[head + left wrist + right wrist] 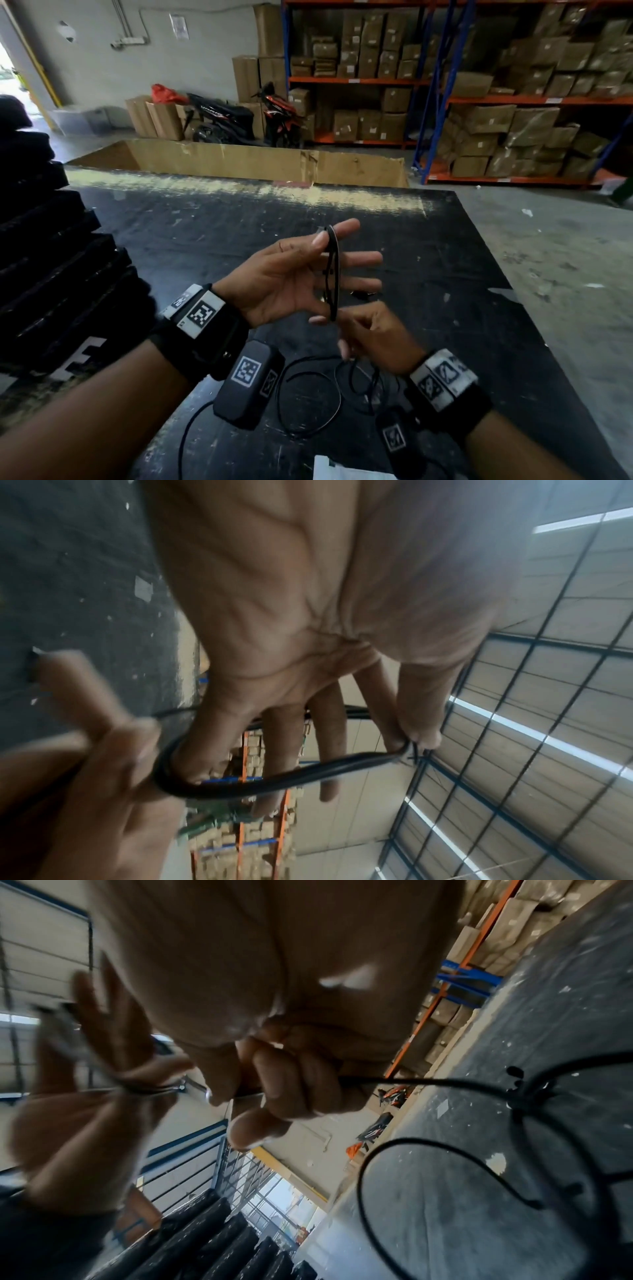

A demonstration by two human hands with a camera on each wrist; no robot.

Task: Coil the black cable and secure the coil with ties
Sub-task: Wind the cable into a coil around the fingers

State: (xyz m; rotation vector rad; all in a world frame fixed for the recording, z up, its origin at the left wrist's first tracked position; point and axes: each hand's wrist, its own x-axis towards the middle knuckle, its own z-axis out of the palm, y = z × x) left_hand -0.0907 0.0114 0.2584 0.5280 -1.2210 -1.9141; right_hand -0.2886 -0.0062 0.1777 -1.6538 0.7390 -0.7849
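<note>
Right hand (373, 337) grip — thin black cable (334, 274)

Bare dark desk (394, 219) ahead of my hands: open room to reach. Stack of black rolls (51, 246) walls off my left. Loose black cable (308, 401) loops sprawl on desk under my wrists. Open cardboard box (239, 161) blocks desk's far edge.

Black cable (335, 274); black scuffed table (445, 274); orange-blue shelving (435, 99); brown boxes (534, 126).
</note>
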